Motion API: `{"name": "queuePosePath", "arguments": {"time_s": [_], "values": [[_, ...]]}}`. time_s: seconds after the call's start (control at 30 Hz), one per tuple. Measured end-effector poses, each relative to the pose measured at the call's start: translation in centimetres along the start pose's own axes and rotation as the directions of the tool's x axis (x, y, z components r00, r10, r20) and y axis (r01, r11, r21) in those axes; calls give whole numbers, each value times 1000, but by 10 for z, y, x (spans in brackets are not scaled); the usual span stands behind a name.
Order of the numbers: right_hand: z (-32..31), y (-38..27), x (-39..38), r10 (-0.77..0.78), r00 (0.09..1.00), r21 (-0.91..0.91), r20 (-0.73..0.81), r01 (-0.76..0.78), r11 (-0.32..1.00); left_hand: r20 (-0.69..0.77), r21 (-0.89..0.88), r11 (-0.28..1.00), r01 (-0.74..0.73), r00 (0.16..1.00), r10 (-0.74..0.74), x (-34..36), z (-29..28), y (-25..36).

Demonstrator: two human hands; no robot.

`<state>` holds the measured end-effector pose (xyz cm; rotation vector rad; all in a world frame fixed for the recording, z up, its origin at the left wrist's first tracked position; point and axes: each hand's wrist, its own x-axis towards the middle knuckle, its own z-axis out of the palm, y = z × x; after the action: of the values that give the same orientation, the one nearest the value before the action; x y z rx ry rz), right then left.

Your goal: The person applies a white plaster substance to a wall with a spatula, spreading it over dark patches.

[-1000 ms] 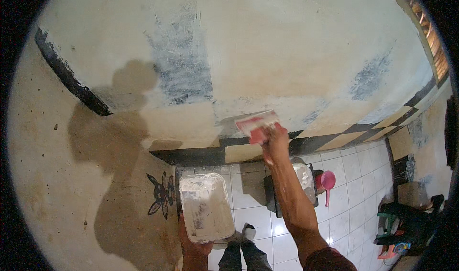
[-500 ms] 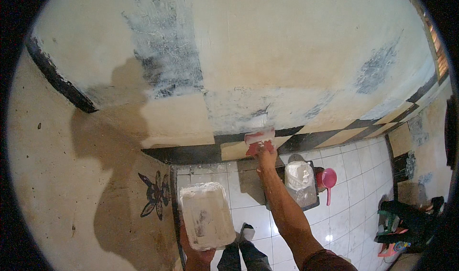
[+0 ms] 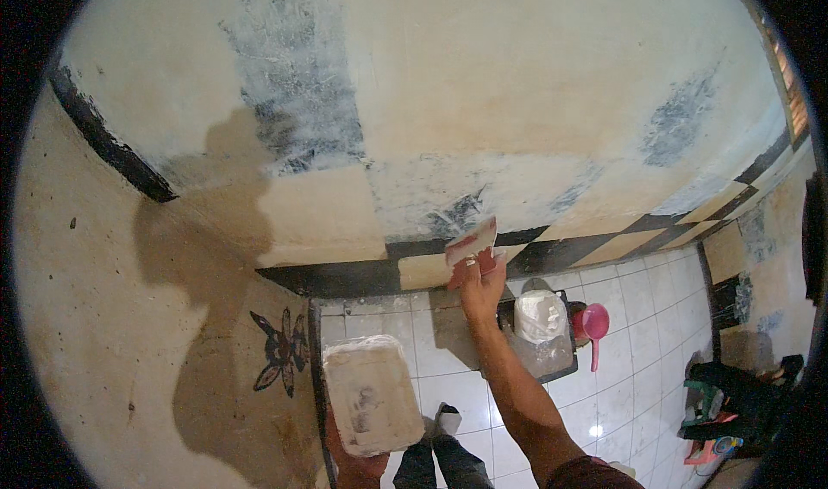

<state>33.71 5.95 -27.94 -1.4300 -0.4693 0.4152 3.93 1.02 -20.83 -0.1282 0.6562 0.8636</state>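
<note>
Right hand (image 3: pixel 483 287): closed round a broad spreader (image 3: pixel 473 241), red with a pale-smeared blade; blade edge uppermost and tilted, presumably so its width can meet the surface. Location: low on the wall (image 3: pixel 483 101), over the black-and-cream band (image 3: pixel 423 272), near the wall-side edge of the floor (image 3: pixel 621 351).

Left hand (image 3: pixel 358 466): holding a shallow tray (image 3: pixel 397 403), pale, its rim crusted white; held at the near left corner, apparently from below, likely to keep it steady.

Dark-edged box (image 3: pixel 552 366): on the floor near its wall-side edge, perhaps for easy reach; white bag (image 3: pixel 542 315) at the box's wall end.

Pink dipper (image 3: pixel 592 322): just beside the box's right side, handle toward the wearer; its support unclear.

Obscured: left fingers, mostly beneath the tray; box's left side, partly behind the right forearm; blade-to-wall contact, not certain; dark heap (image 3: pixel 746 394) by the floor's right edge, contents hard to separate.
</note>
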Motion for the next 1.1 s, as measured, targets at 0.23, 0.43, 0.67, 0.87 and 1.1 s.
{"name": "queuePosePath", "arguments": {"time_s": [0.23, 0.43, 0.67, 0.87, 1.1], "values": [[1, -13, 26, -560, 828, -799, -28, 318, 510, 67, 2, 1000, -3, 998, 3, 0, -9, -5], [21, 36, 39, -560, 510, -661, 653, 745, -92, 3, -10, 996, 87, 996, -87, 0, -12, -18], [-28, -12, 23, -658, 707, -792, 259, 546, 275, 24, 11, 1000, -28, 999, 28, -1, -28, -14], [-13, -50, 82, -725, 688, -804, 12, 438, 402, 76, -102, 994, 47, 996, -40, 2, -36, -15], [62, 41, 2, -425, 680, -566, 598, 734, 377, -33, -124, 988, 88, 995, -93, -5, -17, -14]]}}
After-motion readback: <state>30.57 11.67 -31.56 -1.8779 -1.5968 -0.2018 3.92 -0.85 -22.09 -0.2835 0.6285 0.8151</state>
